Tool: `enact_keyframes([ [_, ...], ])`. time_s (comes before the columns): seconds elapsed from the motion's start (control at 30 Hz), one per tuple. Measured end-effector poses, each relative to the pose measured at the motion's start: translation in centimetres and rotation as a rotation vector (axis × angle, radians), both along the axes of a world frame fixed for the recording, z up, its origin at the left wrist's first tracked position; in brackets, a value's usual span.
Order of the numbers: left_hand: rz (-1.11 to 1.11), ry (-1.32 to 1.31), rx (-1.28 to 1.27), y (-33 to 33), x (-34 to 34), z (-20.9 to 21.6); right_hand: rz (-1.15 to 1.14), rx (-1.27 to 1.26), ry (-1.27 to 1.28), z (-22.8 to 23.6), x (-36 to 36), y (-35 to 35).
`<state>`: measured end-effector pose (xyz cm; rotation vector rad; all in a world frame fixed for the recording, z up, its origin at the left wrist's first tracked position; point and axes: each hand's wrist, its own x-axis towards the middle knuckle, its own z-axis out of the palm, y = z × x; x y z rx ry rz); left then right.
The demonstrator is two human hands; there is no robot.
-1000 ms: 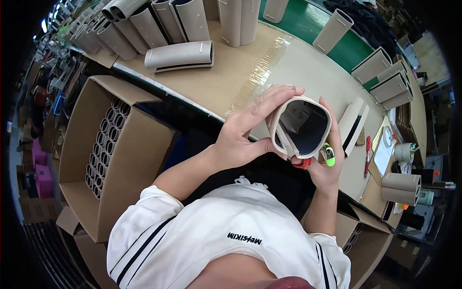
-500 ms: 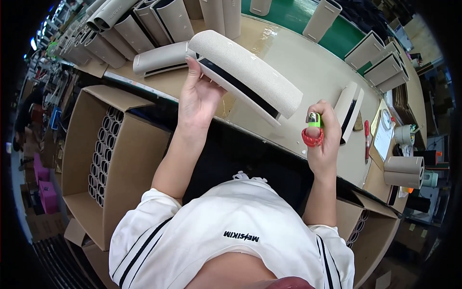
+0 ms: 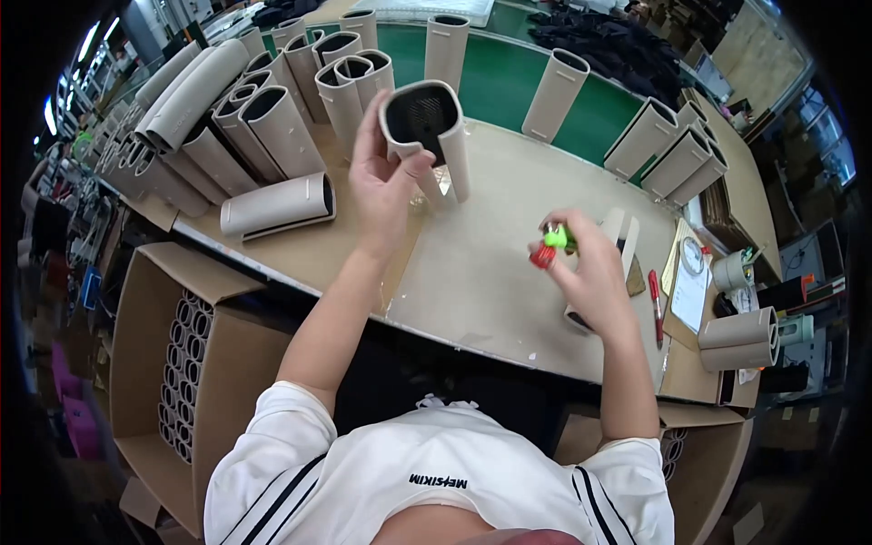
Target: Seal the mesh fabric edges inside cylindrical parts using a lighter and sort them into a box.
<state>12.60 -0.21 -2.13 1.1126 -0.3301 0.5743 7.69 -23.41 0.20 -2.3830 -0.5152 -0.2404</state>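
My left hand [image 3: 381,177] grips a beige tube-shaped casing [image 3: 457,162] above the far left part of the table. The casing is held upright, its open end facing me; a dark mesh-like inside shows, and a slot runs down its near side. My right hand [image 3: 589,268], fingers curled, holds a small bright green tool [image 3: 558,238] near the thumb. A red band [image 3: 542,256] sits there too; the tool's exact kind is unclear. Partly hidden behind that hand, another beige casing [image 3: 614,223] lies on the table.
Several upright casings [image 3: 556,95] stand on the green surface at the back. More are stacked at left, with one casing [image 3: 277,207] lying in front. A red marker [image 3: 656,307] and a clipboard [image 3: 695,295] lie at right. Open cardboard boxes [image 3: 245,391] flank me below the table.
My left hand has swung the casing from lying slantwise to upright, its open end now toward me. The right hand has turned, its fingers now pointing left, still with the green tool.
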Motion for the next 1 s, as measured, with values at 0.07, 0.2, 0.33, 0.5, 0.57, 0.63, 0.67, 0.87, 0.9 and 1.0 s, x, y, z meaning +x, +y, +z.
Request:
enact_keyframes([
  [0.07,-0.008,-0.018,0.106,-0.8,2.3,-1.7,-0.030,0.131,0.016,1.5,4.6,-1.4],
  [0.2,0.112,0.064,0.385,-1.2,5.9,-6.5,-0.248,0.138,-0.148,2.9,16.3,-2.2],
  [0.33,0.024,0.109,0.389,-0.9,6.7,-7.6,-0.446,-0.156,-0.107,2.3,22.3,-3.8],
  [0.5,0.423,-0.133,0.616,-2.0,4.9,-5.8,-0.348,-0.152,-0.270,2.5,14.7,-3.6],
  [0.57,0.328,-0.207,0.649,-3.1,1.7,-4.0,-0.155,0.016,-0.295,3.0,8.4,-2.6],
  [0.63,0.220,-0.280,0.684,-3.9,-1.6,-2.2,0.067,0.217,-0.180,2.6,3.5,-2.3],
  [0.67,0.207,-0.269,0.688,-4.3,-2.9,-1.7,0.142,0.230,-0.132,2.2,1.6,-2.5],
  [0.87,-0.168,0.029,0.625,-4.8,-8.5,-0.5,0.129,-0.062,-0.197,3.6,-4.4,-1.3],
  [0.9,-0.094,-0.011,0.689,-4.5,-9.1,-0.5,0.134,-0.050,-0.191,3.7,-4.9,-0.9],
  [1.0,0.063,-0.093,0.822,-3.6,-10.7,-0.2,0.148,-0.002,-0.301,3.5,-5.7,-0.2],
])
